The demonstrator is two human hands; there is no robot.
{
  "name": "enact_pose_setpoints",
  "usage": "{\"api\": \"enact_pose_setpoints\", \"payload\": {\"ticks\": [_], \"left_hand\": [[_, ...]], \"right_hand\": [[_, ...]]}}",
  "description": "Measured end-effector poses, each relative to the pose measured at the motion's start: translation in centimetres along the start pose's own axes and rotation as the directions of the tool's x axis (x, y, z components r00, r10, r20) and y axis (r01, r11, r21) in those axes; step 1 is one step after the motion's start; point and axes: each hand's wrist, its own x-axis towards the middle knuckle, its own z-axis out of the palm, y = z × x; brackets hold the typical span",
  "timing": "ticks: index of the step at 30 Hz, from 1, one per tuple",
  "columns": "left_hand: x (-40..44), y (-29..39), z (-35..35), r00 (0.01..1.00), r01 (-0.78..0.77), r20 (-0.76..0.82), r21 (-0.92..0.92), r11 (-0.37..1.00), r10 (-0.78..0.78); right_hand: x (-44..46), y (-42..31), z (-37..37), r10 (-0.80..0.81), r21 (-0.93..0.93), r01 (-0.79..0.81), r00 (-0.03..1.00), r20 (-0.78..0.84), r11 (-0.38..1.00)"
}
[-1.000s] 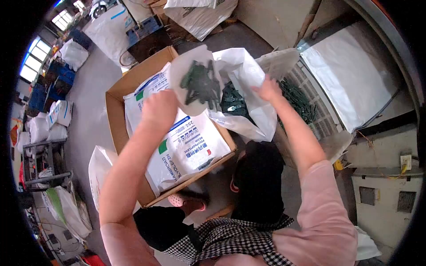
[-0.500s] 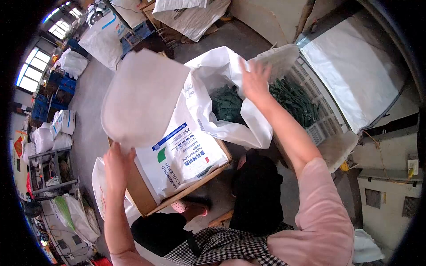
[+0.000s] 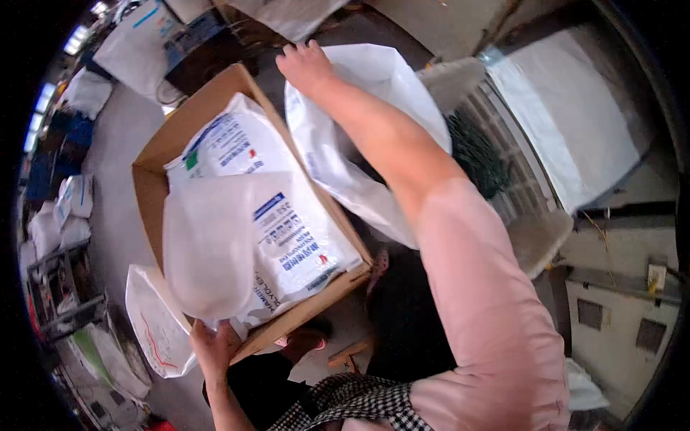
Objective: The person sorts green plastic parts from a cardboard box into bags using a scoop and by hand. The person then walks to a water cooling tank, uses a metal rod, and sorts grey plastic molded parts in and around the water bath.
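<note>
My left hand is closed on the rounded near end of a pale, translucent plastic sheet, by the near corner of a cardboard box. The sheet lies over a white printed polypropylene resin bag inside the box. My right hand is closed at the far rim of an open white sack, its fingers curled over the edge. My forearm crosses the sack's mouth and hides most of its inside.
Right of the sack stands a pale slatted crate with dark green pieces in it. Beyond it hangs a white sheet. Another white sack leans left of the box. A wooden stool is near my feet.
My right hand has moved from the sack's near right rim to its far left rim. The plastic sheet has come down over the box, and my left hand is lower. The view has shifted.
</note>
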Motion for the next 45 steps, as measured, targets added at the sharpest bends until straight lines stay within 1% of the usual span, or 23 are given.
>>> {"api": "enact_pose_setpoints", "payload": {"ticks": [1, 3, 4, 6, 8, 10, 13, 15, 19, 20, 24, 25, 28, 30, 31, 33, 37, 38, 39, 40, 41, 43, 45], "left_hand": [[-0.2, 2.6, -0.5, 0.994, 0.088, 0.034, 0.252, 0.964, -0.1], [-0.1, 1.4, -0.5, 0.999, 0.054, 0.002, 0.069, 0.996, -0.054], [0.3, 0.9, -0.5, 0.999, 0.033, 0.015, 0.065, 0.997, -0.034], [0.2, 1.0, -0.3, 0.985, -0.167, 0.03, -0.033, 0.985, 0.168], [-1.2, 4.3, 0.0, 0.981, -0.179, 0.059, -0.078, 0.981, 0.183], [-3.3, 9.5, 0.2, 0.98, -0.139, 0.134, -0.071, 0.988, 0.147], [-4.5, 12.7, 1.6, 0.94, -0.256, 0.195, -0.14, 0.957, 0.28], [-5.0, 15.4, 3.3, 0.866, -0.453, 0.206, -0.064, 0.889, 0.455], [-6.6, 18.0, 6.3, 0.913, -0.23, 0.306, -0.157, 0.96, 0.269], [-6.1, 16.7, 7.0, 0.904, -0.212, 0.317, -0.253, 0.944, 0.288], [-8.4, 12.6, 6.0, 0.963, 0.102, 0.27, -0.423, 0.9, 0.017], [-8.8, 10.7, 4.7, 0.97, 0.16, 0.235, -0.443, 0.882, -0.058], [-8.6, 3.9, 0.4, 0.993, 0.097, -0.014, -0.432, 0.897, -0.114], [-8.5, -0.3, -3.4, 0.965, 0.082, -0.225, -0.228, 0.97, -0.134], [-8.9, -1.5, -5.0, 0.934, 0.073, -0.305, -0.346, 0.935, -0.186], [-9.7, -3.6, -8.1, 0.887, 0.073, -0.404, -0.353, 0.933, -0.222], [-12.7, -4.6, -10.9, 0.808, 0.019, -0.582, -0.12, 0.993, -0.086], [-11.2, -2.7, -9.7, 0.867, 0.008, -0.498, 0.007, 1.0, -0.004], [-10.5, -3.2, -9.0, 0.893, -0.13, -0.444, -0.085, 0.988, 0.079], [-10.1, -2.5, -8.5, 0.906, -0.111, -0.41, 0.009, 0.994, 0.105], [-9.9, -0.5, -7.0, 0.931, -0.186, -0.336, -0.107, 0.977, 0.141], [-10.6, 4.4, -4.2, 0.967, -0.187, -0.194, -0.089, 0.978, 0.167], [-10.4, 9.8, -0.9, 0.968, -0.24, -0.072, 0.034, 0.97, 0.241]], "right_hand": [[0.1, 0.0, -0.4, 0.162, 0.031, -0.161, 0.987, -0.021, 0.986], [-1.6, -1.1, -1.9, 0.245, 0.203, -0.264, 0.963, 0.114, 0.943], [-3.5, -1.7, -2.6, 0.182, 0.225, -0.195, 0.98, 0.077, 0.955], [-8.2, -1.8, -8.0, 0.088, 0.605, -0.141, 0.989, 0.116, 0.784], [-14.9, -1.6, -11.6, 0.217, 0.71, -0.124, 0.975, -0.041, 0.693], [-22.4, -0.4, -16.3, 0.389, 0.777, -0.291, 0.919, 0.065, 0.558], [-34.9, 1.6, -19.5, 0.597, 0.578, -0.62, 0.758, 0.263, 0.531], [-41.8, 2.1, -22.3, 0.662, 0.479, -0.701, 0.693, 0.285, 0.528], [-48.7, 1.1, -27.3, 0.675, 0.243, -0.769, 0.636, 0.373, 0.591], [-49.8, 0.8, -27.6, 0.667, 0.259, -0.758, 0.651, 0.362, 0.599], [-54.4, -2.2, -24.9, 0.646, 0.132, -0.822, 0.525, 0.554, 0.555], [-56.7, -2.2, -21.4, 0.616, -0.036, -0.791, 0.447, 0.649, 0.611], [-56.5, -2.5, -20.1, 0.684, 0.318, -0.865, 0.502, 0.53, 0.389], [-54.8, -2.7, -21.9, 0.64, -0.119, -0.72, 0.513, 0.572, 0.684], [-54.5, -2.4, -22.0, 0.609, -0.158, -0.659, 0.54, 0.581, 0.735], [-53.4, -2.6, -22.6, 0.638, -0.249, -0.689, 0.39, 0.664, 0.681], [-55.8, -2.6, -20.7, 0.673, -0.168, -0.746, 0.449, 0.588, 0.645], [-59.0, -2.2, -21.0, 0.724, -0.039, -0.883, 0.358, 0.59, 0.468], [-59.9, -1.8, -21.3, 0.728, 0.049, -0.916, 0.348, 0.591, 0.398], [-60.8, -1.3, -21.8, 0.732, 0.136, -0.937, 0.338, 0.591, 0.322], [-59.8, -1.6, -22.5, 0.726, 0.138, -0.926, 0.362, 0.584, 0.351], [-56.4, -1.5, -23.3, 0.643, -0.056, -0.778, 0.474, 0.602, 0.626], [-52.7, -0.1, -24.2, 0.539, -0.025, -0.806, 0.372, 0.755, 0.592]]}}
